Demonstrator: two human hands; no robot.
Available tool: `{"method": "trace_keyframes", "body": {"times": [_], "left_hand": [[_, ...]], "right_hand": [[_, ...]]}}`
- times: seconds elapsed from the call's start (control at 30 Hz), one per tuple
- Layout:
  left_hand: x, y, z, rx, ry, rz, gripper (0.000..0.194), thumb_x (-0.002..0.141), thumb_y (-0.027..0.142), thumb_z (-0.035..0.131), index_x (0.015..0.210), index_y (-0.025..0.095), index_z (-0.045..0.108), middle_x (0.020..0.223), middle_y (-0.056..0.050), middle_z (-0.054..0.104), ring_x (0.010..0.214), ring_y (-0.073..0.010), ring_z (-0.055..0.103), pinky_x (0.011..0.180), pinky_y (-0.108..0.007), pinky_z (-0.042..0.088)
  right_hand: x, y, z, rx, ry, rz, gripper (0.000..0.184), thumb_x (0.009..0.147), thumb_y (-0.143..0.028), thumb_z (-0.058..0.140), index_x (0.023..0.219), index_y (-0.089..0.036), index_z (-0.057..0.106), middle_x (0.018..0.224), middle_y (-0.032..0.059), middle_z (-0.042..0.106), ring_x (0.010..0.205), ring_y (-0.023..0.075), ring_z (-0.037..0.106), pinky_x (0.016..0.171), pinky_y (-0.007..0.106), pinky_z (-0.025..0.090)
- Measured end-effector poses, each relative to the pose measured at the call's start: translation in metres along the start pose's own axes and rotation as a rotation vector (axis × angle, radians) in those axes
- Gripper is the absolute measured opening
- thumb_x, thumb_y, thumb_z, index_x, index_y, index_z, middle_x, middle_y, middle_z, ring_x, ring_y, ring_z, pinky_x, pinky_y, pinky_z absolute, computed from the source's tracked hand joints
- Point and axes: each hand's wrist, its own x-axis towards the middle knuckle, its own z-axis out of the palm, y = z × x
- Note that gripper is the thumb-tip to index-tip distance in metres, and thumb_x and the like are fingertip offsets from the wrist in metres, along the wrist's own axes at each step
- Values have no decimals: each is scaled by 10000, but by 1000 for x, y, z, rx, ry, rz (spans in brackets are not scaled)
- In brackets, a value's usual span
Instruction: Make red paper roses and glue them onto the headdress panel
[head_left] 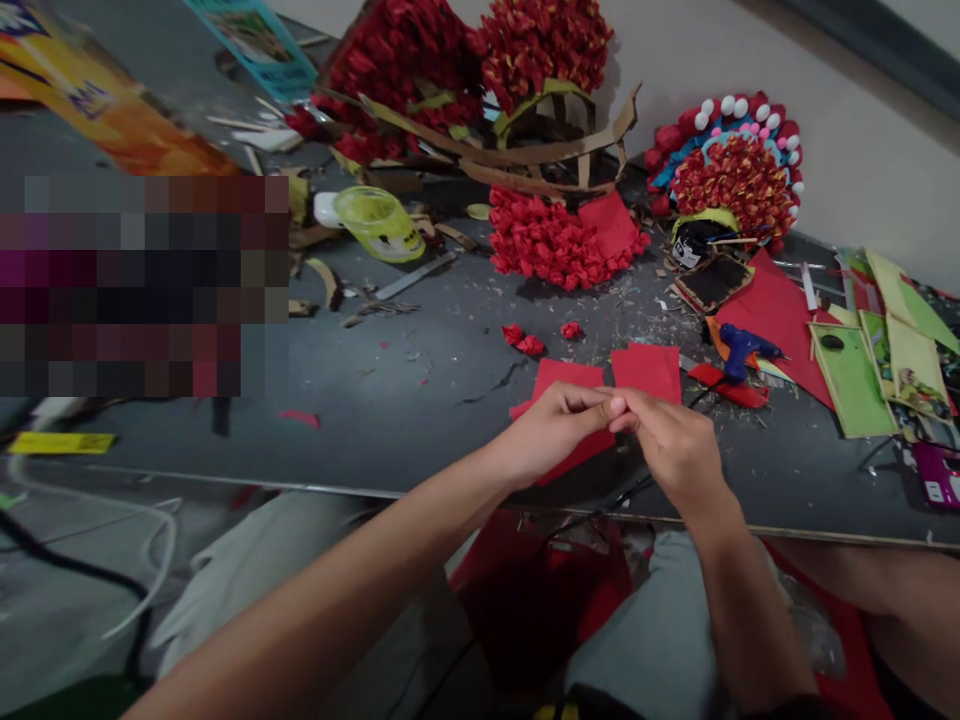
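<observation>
1. Beneath my fingers (598,414) spreads a grey table (397,400).
2. My left hand (556,428) and right hand (679,440) meet, fingertips together; whether they pinch anything, I cannot tell.
3. Red paper sheets (568,375) lie just below.
4. Well leftward, an orange packet (124,115) bears blurred lettering.

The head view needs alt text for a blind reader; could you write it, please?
A person's left hand and right hand meet at the fingers over red paper on a cluttered grey table, with crumpled red pieces beyond and a blue glue gun at right.
</observation>
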Motion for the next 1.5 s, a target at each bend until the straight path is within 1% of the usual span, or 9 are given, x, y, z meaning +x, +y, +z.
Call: {"method": "trace_keyframes", "body": {"times": [0.1, 0.23, 0.3, 0.37, 0.43, 0.6, 1.1, 1.33, 1.5], "left_hand": [[4, -3, -5, -152, 34, -71, 448, 636, 559, 727, 492, 156, 594, 521, 15, 527, 596, -118, 489, 748, -275, 429], [12, 0, -19, -161, 141, -94, 350, 614, 496, 751, 646, 152, 696, 667, -35, 638, 672, -147, 559, 774, -316, 463], [14, 6, -29, 147, 257, 7, 302, 709, 432, 683, 797, 147, 732, 778, -62, 665, 718, -172, 580, 782, -334, 466], [15, 13, -39, 598, 403, 153, 297, 799, 348, 594, 957, 134, 726, 882, -90, 666, 802, -210, 593, 811, -351, 458], [14, 17, -47, 983, 499, 239, 327, 847, 288, 532, 1073, 112, 690, 967, -124, 658, 916, -257, 589, 850, -372, 450], [13, 20, -55, 1349, 501, 240, 357, 877, 190, 462, 1171, 66, 624, 1093, -162, 650, 1003, -296, 567, 883, -411, 453], [13, 23, -62, 1239, 528, 275, 292, 867, 235, 505, 1071, 112, 674, 1159, -129, 630, 1065, -283, 546, 933, -417, 435], [14, 26, -63, 1255, 507, 261, 287, 869, 224, 506, 1043, 76, 680, 1174, -155, 618, 1075, -301, 541, 940, -441, 430], [13, 30, -62, 1271, 454, 257, 296, 879, 223, 497, 1070, 72, 665, 1171, -155, 619, 1096, -294, 537, 936, -409, 433]], "right_hand": [[6, 3, 15, 48, 57, 59, 299, 921, -187, 393, 979, -230, 683, 817, 8, 743, 788, 128, 692, 758, 223, 532], [34, 23, 22, 292, -37, 210, 247, 903, -289, 454, 995, -237, 677, 901, 7, 739, 810, 141, 687, 738, 248, 532], [57, 42, 23, 319, -3, 318, 295, 909, -337, 428, 998, -207, 678, 937, 36, 735, 834, 158, 683, 773, 281, 524], [83, 61, 26, 127, 87, 426, 287, 881, -321, 467, 980, -170, 690, 900, 69, 735, 792, 178, 675, 780, 301, 506], [105, 75, 32, -68, 36, 446, 251, 838, -292, 536, 960, -154, 707, 947, 95, 726, 868, 200, 660, 822, 306, 477], [137, 83, 53, -307, -102, 509, 324, 787, -389, 610, 998, -168, 719, 943, 102, 720, 860, 225, 650, 767, 306, 458], [130, 83, 60, -204, -31, 470, 256, 789, -289, 501, 840, -156, 713, 838, 66, 704, 760, 170, 610, 711, 248, 419], [123, 83, 41, 113, 90, 516, 114, 784, -274, 456, 742, -190, 521, 681, -6, 572, 646, 130, 531, 664, 224, 412], [92, 67, 10, 296, 123, 537, 241, 869, -327, 343, 653, -227, 382, 593, -46, 443, 524, 106, 448, 535, 216, 367]]}}
